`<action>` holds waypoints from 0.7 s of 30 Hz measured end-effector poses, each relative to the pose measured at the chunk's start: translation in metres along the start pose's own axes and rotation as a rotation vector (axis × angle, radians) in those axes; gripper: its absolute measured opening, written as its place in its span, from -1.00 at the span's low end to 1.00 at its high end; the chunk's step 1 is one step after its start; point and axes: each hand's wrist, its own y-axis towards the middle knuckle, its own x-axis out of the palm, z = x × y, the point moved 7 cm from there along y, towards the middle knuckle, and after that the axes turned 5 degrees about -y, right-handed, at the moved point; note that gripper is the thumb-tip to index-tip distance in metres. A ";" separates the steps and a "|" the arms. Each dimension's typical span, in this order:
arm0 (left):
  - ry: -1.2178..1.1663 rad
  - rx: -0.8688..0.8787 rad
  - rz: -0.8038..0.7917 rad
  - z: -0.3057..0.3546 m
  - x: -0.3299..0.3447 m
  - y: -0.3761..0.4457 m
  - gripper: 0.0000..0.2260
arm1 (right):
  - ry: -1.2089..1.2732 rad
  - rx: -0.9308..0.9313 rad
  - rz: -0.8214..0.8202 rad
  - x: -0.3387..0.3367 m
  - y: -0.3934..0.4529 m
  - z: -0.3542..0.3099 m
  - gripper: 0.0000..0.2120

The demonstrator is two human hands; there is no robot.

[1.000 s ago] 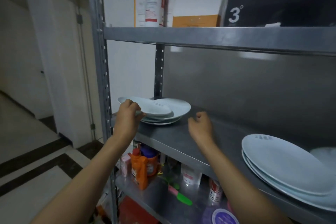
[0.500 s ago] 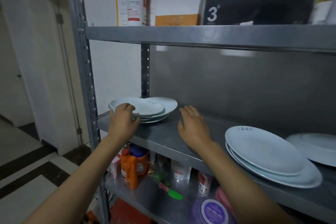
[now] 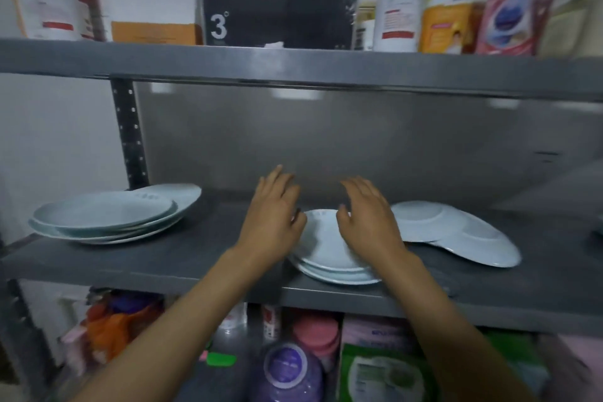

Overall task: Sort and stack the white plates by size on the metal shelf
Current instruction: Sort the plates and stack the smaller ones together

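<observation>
Your left hand point(image 3: 272, 222) and right hand point(image 3: 368, 222) hover, fingers spread and holding nothing, over the middle plate stack point(image 3: 329, 254), which lies flat, faces up.

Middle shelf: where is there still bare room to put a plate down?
Bare metal lies between the left plate stack and the left hand, and along the front edge there. The centre stack and right plates crowd the rest.
</observation>
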 end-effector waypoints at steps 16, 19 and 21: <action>-0.178 0.123 -0.167 0.128 0.085 0.025 -0.66 | -0.264 0.219 -0.191 -0.006 -0.055 0.167 -0.36; -0.161 0.107 -0.179 0.129 0.088 0.023 -0.66 | -0.349 0.171 -0.310 0.017 -0.048 0.168 -0.29; -0.154 0.103 -0.177 0.129 0.087 0.021 -0.65 | -0.434 0.114 -0.372 0.034 -0.043 0.167 -0.28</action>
